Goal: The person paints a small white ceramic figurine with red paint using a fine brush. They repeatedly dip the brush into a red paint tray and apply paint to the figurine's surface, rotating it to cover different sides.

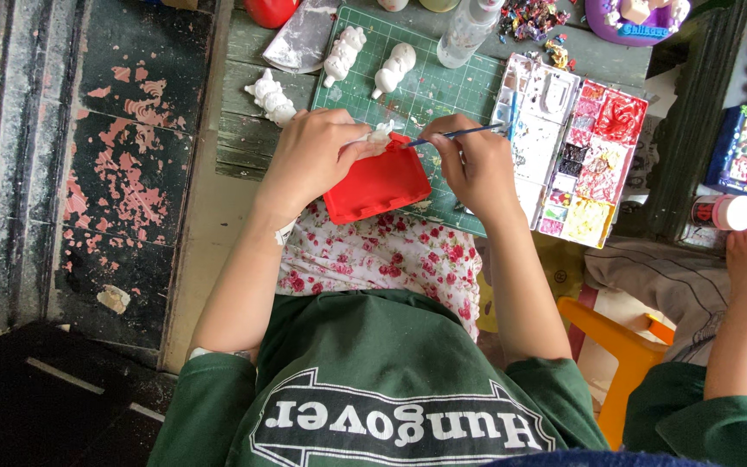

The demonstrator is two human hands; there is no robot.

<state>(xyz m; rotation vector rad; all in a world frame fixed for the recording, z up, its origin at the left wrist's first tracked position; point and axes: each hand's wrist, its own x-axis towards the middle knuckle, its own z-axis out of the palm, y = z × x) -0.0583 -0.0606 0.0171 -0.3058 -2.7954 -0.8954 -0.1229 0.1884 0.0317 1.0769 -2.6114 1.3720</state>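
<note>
Over the green cutting mat (443, 86), the left hand (309, 160) gripped a red-painted plaster piece (378, 183) while the right hand (475, 164) pinched a thin paintbrush (456, 134) at its white top. Most looked red already; three white figurines (343, 54) lay unpainted beyond.

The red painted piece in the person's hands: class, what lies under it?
Under the red piece lie the edge of the green cutting mat and floral cloth. The left hand holds it; the right hand holds a brush. The piece covers the mat's edge beneath it.
</note>
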